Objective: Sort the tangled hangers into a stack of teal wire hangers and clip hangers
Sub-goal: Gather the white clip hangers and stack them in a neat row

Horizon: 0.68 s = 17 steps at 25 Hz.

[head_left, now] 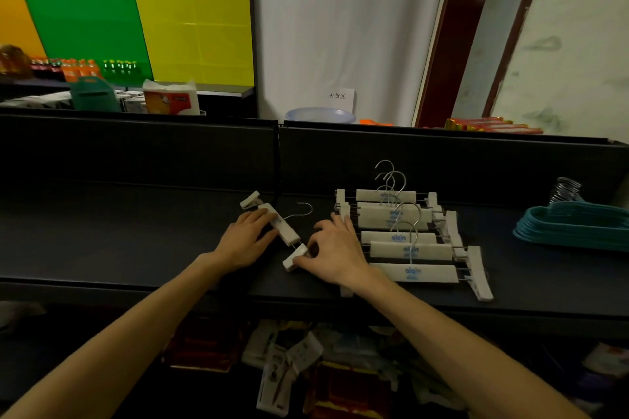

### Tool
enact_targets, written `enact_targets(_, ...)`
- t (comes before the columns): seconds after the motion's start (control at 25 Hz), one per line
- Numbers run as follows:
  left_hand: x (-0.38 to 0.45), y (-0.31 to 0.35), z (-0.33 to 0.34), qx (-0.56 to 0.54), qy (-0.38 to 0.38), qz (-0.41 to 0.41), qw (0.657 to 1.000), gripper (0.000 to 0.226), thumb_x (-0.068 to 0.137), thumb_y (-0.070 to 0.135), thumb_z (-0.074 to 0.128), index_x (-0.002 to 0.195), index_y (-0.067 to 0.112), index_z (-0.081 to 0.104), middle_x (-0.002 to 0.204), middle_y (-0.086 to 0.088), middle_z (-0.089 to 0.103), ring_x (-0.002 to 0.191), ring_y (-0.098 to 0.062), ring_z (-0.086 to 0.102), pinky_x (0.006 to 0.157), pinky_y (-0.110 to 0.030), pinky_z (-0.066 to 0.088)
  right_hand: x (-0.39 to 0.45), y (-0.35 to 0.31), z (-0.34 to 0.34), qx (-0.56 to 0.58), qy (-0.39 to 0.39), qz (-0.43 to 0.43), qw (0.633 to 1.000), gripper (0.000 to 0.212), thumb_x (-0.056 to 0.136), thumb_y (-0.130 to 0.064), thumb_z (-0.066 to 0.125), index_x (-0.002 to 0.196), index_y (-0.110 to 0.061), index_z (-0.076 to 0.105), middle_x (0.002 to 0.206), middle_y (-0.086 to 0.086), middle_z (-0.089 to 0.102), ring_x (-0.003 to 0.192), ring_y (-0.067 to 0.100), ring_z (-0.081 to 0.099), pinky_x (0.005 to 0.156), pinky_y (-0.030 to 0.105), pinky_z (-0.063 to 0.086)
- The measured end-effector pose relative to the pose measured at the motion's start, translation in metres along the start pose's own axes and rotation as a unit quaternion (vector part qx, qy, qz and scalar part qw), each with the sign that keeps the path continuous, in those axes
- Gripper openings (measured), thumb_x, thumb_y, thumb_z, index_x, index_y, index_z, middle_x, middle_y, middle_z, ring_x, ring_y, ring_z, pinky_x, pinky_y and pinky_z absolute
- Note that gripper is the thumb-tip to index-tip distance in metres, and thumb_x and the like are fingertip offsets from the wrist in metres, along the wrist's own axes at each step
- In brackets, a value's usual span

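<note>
White clip hanger (279, 226) lies slanted, hook toward 2 o'clock.
Left hand (242, 239) rests spread on its bar; right hand (335, 253) pinches its near clip (295, 258).

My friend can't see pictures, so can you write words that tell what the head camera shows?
A person's two hands work on one white clip hanger on a dark shelf: the left hand rests on its bar, the right hand pinches its near clip. Beside it lie a pile of white clip hangers and, farther right, a stack of teal hangers.
</note>
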<state>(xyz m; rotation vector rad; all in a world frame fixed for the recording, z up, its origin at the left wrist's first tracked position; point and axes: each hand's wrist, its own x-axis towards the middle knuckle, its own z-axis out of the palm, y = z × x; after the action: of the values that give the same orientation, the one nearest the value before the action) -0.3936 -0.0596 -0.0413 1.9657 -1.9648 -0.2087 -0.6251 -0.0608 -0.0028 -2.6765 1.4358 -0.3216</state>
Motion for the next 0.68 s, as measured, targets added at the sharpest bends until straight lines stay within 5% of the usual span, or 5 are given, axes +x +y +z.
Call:
enact_targets(0.2, 0.005, 0.001, 0.001, 0.029, -0.01, 0.018, 0.999, 0.061, 0.099, 0.047, 0.051, 0.154, 0.029, 0.031, 0.163, -0.001, 0.025, 0.15, -0.024, 0.023, 0.118, -0.05, 0.031, 0.014, -0.002, -0.01, 0.003, 0.021, 0.04, 0.999, 0.035, 0.082, -0.05, 0.074, 0.101, -0.021, 0.076, 0.106, -0.001, 0.069, 0.119, 0.021, 0.056, 0.119, 0.045, 0.027)
enact_targets(0.32, 0.002, 0.002, -0.002, 0.071, -0.01, 0.031, 0.997, 0.062, 0.099, 0.047, 0.052, 0.154, 0.033, 0.028, 0.165, -0.001, 0.02, 0.151, -0.024, 0.02, 0.12, -0.05, 0.025, 0.017, 0.0, -0.017, 0.034, -0.015, 0.04, 0.999, 0.033, 0.083, -0.045, 0.076, 0.102, -0.019, 0.075, 0.095, -0.003, 0.071, 0.091, 0.012, 0.064, 0.09, 0.035, 0.054)
enact_targets(0.44, 0.003, 0.0, -0.009, 0.036, 0.069, 0.014, 0.997, 0.065, 0.097, 0.041, 0.059, 0.153, 0.028, 0.03, 0.165, -0.005, 0.017, 0.151, -0.028, 0.02, 0.12, -0.054, 0.024, 0.017, 0.005, -0.02, 0.134, 0.022, 0.031, 0.99, 0.017, 0.086, -0.029, 0.075, 0.099, -0.02, 0.069, 0.091, -0.005, 0.067, 0.08, 0.007, 0.062, 0.075, 0.029, 0.055)
enact_targets(0.68, 0.03, -0.005, -0.025, -0.103, 0.13, -0.057, 0.984, 0.078, 0.097, 0.039, 0.061, 0.158, 0.016, 0.017, 0.167, -0.011, 0.005, 0.15, -0.037, 0.019, 0.116, -0.058, 0.03, 0.013, 0.039, -0.041, 0.284, 0.18, -0.052, 0.94, 0.01, 0.093, -0.023, 0.069, 0.101, -0.021, 0.064, 0.103, -0.004, 0.067, 0.086, 0.006, 0.065, 0.075, 0.024, 0.057)
